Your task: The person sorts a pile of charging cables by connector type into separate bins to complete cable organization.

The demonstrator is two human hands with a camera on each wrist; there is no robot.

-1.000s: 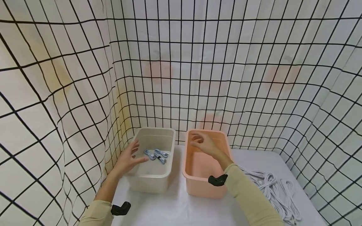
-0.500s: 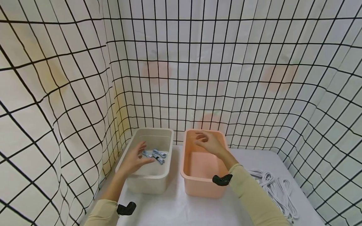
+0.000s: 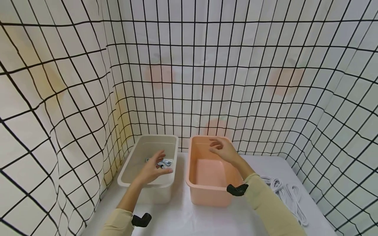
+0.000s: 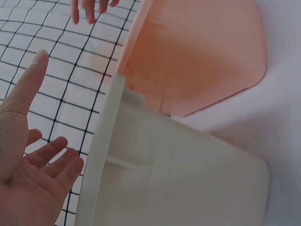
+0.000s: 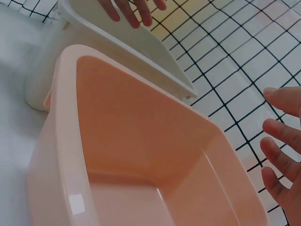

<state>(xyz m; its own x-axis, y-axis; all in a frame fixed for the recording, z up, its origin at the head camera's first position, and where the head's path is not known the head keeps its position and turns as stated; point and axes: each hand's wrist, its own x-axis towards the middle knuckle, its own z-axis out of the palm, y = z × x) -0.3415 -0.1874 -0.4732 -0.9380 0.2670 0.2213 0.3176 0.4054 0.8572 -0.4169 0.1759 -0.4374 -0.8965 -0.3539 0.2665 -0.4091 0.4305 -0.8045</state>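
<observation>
My left hand (image 3: 152,170) hovers over the off-white bin (image 3: 127,167), thumb and fingers spread apart and holding nothing. Several light-blue bundled cables (image 3: 166,162) lie on that bin's floor, partly hidden behind the hand. Over the back right of the peach bin (image 3: 189,167) is my right hand (image 3: 226,152), its fingers loosely bent with nothing between them. The left wrist view has the left palm (image 4: 28,183) beside the off-white bin's rim, apart from it. In the right wrist view, the right fingers (image 5: 282,141) are clear of the peach bin's rim.
White coiled cables (image 3: 290,196) lie on the white-covered table (image 3: 189,219) at the right, partly behind the right sleeve. Black grid netting (image 3: 189,85) over white sheeting encloses the back and both sides. The two bins stand side by side with a narrow gap.
My left hand has moved right, further over the off-white bin, and now covers part of the blue cables. The right hand has drifted right over the peach bin. The head view has shifted slightly.
</observation>
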